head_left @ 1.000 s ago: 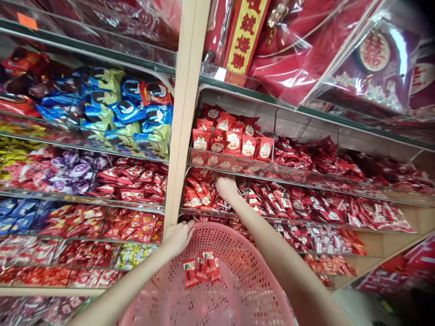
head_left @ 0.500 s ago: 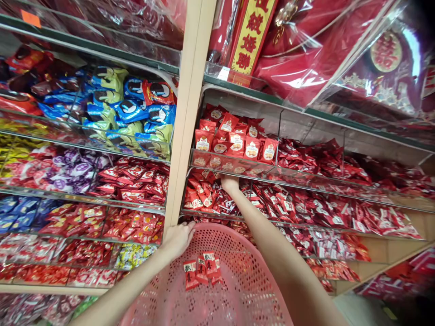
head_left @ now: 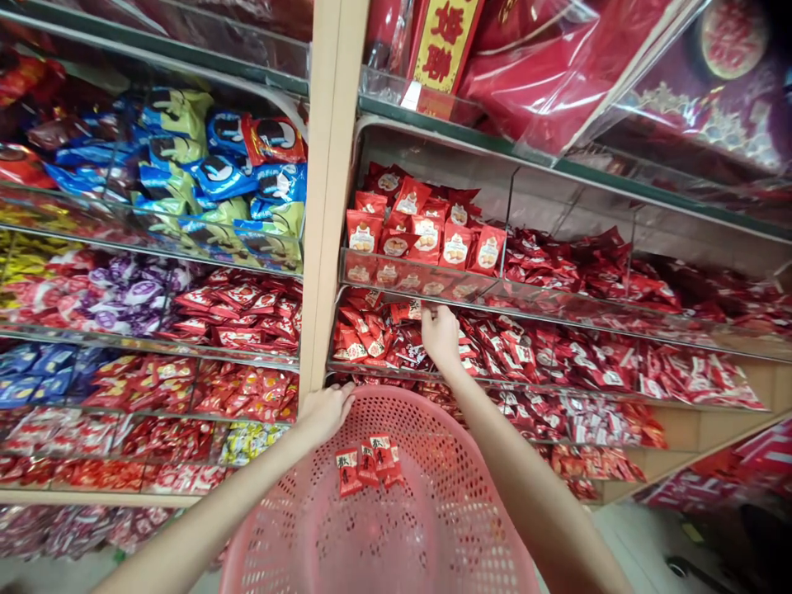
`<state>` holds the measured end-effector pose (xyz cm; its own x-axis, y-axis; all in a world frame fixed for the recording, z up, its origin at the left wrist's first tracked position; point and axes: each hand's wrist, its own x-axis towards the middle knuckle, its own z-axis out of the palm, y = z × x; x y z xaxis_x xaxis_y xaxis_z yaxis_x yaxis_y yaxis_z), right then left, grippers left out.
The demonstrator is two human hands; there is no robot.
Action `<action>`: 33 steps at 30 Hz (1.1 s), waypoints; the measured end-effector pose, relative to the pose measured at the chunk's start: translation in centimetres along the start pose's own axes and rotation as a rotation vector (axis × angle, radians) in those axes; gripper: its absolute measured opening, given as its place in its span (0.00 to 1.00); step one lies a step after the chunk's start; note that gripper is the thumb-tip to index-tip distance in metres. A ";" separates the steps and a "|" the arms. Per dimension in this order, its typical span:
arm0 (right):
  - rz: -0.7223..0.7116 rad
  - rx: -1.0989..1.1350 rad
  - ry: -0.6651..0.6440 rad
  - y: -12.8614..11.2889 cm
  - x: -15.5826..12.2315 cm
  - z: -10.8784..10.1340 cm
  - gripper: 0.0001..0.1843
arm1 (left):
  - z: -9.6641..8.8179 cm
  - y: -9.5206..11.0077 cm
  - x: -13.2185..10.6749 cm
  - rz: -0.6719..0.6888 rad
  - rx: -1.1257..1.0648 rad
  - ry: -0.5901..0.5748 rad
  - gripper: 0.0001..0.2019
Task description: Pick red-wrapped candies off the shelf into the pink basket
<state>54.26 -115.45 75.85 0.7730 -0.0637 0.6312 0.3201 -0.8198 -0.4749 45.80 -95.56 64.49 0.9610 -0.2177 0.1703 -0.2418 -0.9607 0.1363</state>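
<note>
**Pink basket (head_left: 377, 557) under left hand (head_left: 326, 410); red packet (head_left: 406, 311) at right hand's (head_left: 441, 336) fingertips**

Nearest: basket of pierced plastic, mouth facing up toward the wearer, longer way running from the wearer toward the shelves. Inside, against the far slope, a small cluster of red-and-white packets (head_left: 348, 473), overlapping, black lettering on top; the leftmost stands lengthwise up the slope, leaning slightly.

Left hand: fingers curled over the basket's far-left rim, closed on it, just beside the wooden post (head_left: 334, 206).

Right hand: reaches past the basket to the shelf row behind. Thumb and fingers drawn together, apparently pinching the red packet by its right end; the exact contact is hard to make out. Packet's long axis lies sideways, near level, free end pointing left toward the post. It sits above loose red sweets (head_left: 362, 338), just under the clear ledge (head_left: 421, 278).

Farther: upright red bags (head_left: 426, 237) behind that ledge. Left of the post, blue bags (head_left: 223, 177) and purple sweets (head_left: 139, 289). Above, on the right, a yellow-and-red sign (head_left: 444, 41), its long axis tilted.
</note>
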 end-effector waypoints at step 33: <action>-0.289 -0.012 -0.927 3.4 -15.4 8.6 0.08 | -0.2 0.2 -0.1 -0.018 -0.018 -0.025 0.19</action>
<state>48.17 -112.31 59.25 0.7917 0.6108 -0.0138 0.5641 -0.7394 -0.3674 45.66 -95.71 64.71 0.9684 -0.2047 0.1428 -0.2263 -0.9613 0.1569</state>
